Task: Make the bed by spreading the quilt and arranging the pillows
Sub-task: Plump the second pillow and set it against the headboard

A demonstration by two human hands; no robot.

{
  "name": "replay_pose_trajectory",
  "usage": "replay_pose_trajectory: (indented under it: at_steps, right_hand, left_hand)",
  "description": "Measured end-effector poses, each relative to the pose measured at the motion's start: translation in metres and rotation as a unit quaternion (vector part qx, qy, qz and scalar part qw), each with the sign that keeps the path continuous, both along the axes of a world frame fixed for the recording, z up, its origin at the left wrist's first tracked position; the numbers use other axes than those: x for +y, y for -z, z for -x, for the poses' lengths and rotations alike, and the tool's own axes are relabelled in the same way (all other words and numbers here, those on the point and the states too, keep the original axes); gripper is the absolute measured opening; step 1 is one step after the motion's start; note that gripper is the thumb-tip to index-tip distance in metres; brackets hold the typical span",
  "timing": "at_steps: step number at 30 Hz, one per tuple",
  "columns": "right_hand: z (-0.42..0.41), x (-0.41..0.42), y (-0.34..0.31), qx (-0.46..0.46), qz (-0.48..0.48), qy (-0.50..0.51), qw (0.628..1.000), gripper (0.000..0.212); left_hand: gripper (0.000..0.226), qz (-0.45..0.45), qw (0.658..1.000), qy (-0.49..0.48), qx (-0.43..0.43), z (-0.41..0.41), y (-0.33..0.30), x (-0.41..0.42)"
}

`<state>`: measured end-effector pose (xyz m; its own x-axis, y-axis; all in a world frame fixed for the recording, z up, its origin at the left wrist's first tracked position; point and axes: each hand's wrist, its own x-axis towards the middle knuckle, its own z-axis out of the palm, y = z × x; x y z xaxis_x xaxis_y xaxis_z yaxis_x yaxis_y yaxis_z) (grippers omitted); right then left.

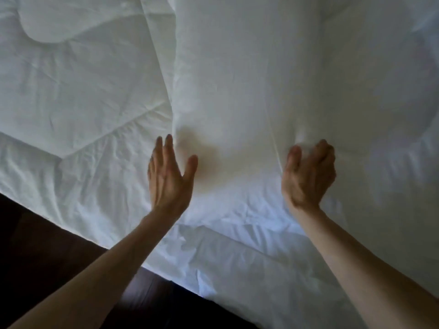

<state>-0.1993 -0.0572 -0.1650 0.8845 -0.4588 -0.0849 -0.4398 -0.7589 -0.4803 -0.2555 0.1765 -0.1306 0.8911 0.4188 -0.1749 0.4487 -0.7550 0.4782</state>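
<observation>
I had both bare forearms stretched out over the bed from its near edge, the dark floor (47, 245) showing beyond that edge at the lower left. A white pillow (228, 96) lay lengthwise across the middle of the bed, on top of the white quilt (71, 91), its near end pointing at me. A second, plumper white mass lay just beside it toward the far right corner; I could not tell whether it was another pillow or bunched quilt.

My left hand (169, 176) was flat and released, fingers straight and together, thumb splayed, its fingertips touching the left side of the pillow's near end. My right hand (308, 173) was clenched around a bunch of white fabric at the right side of that near end, the fingers curled over it and the thumb pressed against it; the hand was blurred, and I could not tell whether the fabric belonged to the pillow or the mass beside it.

The quilt covered the bed out to the near edge, wrinkled there, with stitched seams running across its left half
</observation>
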Motion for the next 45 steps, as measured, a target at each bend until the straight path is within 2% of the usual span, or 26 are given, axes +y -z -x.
replay_pose_trajectory:
  at_steps: [3,5,7,8,9,10,12,15,17,20,22,24,25,26,27,30,35,37,39,40,41,42,44,45]
  right_hand:
    - [0.009,0.044,-0.031,-0.102,0.015,-0.171,0.98,0.07]
    - [0.016,0.066,-0.034,-0.13,0.03,-0.311,0.941,0.066]
    - [0.012,0.041,0.0,-0.129,0.128,-0.381,0.907,0.065]
    - [0.011,0.018,0.027,-0.102,0.181,-0.355,0.911,0.069]
    - [0.007,-0.003,0.056,-0.067,0.2,-0.295,0.932,0.073]
    - [0.005,-0.019,0.076,-0.042,0.191,-0.22,0.956,0.076]
    - [-0.002,-0.029,0.098,-0.006,0.168,-0.121,0.978,0.08]
    - [-0.005,-0.031,0.092,0.007,0.136,-0.068,0.988,0.079]
    - [-0.019,-0.034,0.075,0.005,0.141,-0.083,0.987,0.075]
    - [-0.058,0.002,0.028,-0.095,0.107,-0.182,0.973,0.07]
    - [-0.088,0.043,-0.007,-0.161,0.084,-0.299,0.937,0.069]
    - [-0.123,0.053,0.0,-0.186,0.142,-0.407,0.883,0.064]
    - [-0.142,0.046,0.015,-0.18,0.19,-0.43,0.864,0.065]
    - [-0.157,0.033,0.035,-0.153,0.224,-0.423,0.865,0.067]
    - [-0.171,0.021,0.054,-0.114,0.238,-0.39,0.882,0.07]
    - [-0.193,0.014,0.08,-0.052,0.225,-0.312,0.922,0.078]
    - [-0.223,0.039,0.044,-0.045,0.166,-0.198,0.965,0.087]
    - [-0.24,0.059,0.025,-0.096,0.176,-0.267,0.943,0.079]
    - [-0.262,0.072,0.016,-0.15,0.2,-0.414,0.875,0.068]
    - [-0.279,0.07,0.016,-0.152,0.218,-0.475,0.839,0.065]
    - [-0.299,0.065,0.02,-0.134,0.232,-0.506,0.82,0.066]
    - [-0.322,0.057,0.028,-0.103,0.243,-0.499,0.825,0.068]
    - [-0.362,0.032,0.044,-0.014,0.216,-0.377,0.9,0.072]
    - [-0.379,0.023,0.048,0.045,0.169,-0.298,0.938,0.076]
  left_hand:
    - [0.065,-0.046,0.991,0.111,-0.052,-0.022,0.004,-0.05]
    - [0.062,-0.089,0.982,0.155,-0.065,-0.039,0.019,-0.063]
    - [0.063,-0.133,0.973,0.183,-0.052,-0.041,0.051,-0.056]
    - [0.065,-0.146,0.967,0.206,-0.034,-0.037,0.074,-0.05]
    - [0.067,-0.152,0.962,0.228,-0.016,-0.032,0.098,-0.042]
    - [0.068,-0.159,0.956,0.248,-0.006,-0.029,0.113,-0.038]
    - [0.069,-0.162,0.952,0.26,0.004,-0.031,0.127,-0.035]
    - [0.069,-0.138,0.956,0.259,0.001,-0.029,0.107,-0.038]
    - [0.069,-0.131,0.96,0.247,-0.01,-0.033,0.085,-0.032]
    - [0.067,-0.135,0.965,0.213,-0.071,-0.085,0.049,-0.028]
    - [0.064,-0.145,0.963,0.197,-0.111,-0.137,0.032,-0.031]
    - [0.062,-0.172,0.956,0.206,-0.115,-0.176,0.043,-0.033]
    - [0.063,-0.187,0.954,0.216,-0.095,-0.188,0.057,-0.032]
    - [0.064,-0.195,0.953,0.223,-0.069,-0.195,0.075,-0.032]
    - [0.065,-0.2,0.952,0.227,-0.049,-0.202,0.094,-0.033]
    - [0.065,-0.189,0.953,0.232,-0.035,-0.214,0.113,-0.04]
    - [0.067,-0.18,0.948,0.255,-0.066,-0.234,0.078,-0.024]
    - [0.065,-0.206,0.941,0.251,-0.097,-0.272,0.061,-0.016]
    - [0.063,-0.215,0.939,0.246,-0.104,-0.319,0.049,-0.008]
    - [0.062,-0.22,0.938,0.249,-0.1,-0.34,0.051,-0.003]
    - [0.062,-0.222,0.938,0.248,-0.094,-0.359,0.057,0.005]
    - [0.063,-0.211,0.943,0.245,-0.08,-0.376,0.067,0.015]
    - [0.068,-0.158,0.961,0.223,-0.043,-0.399,0.087,0.03]
    - [0.07,-0.134,0.969,0.206,-0.023,-0.406,0.094,0.036]
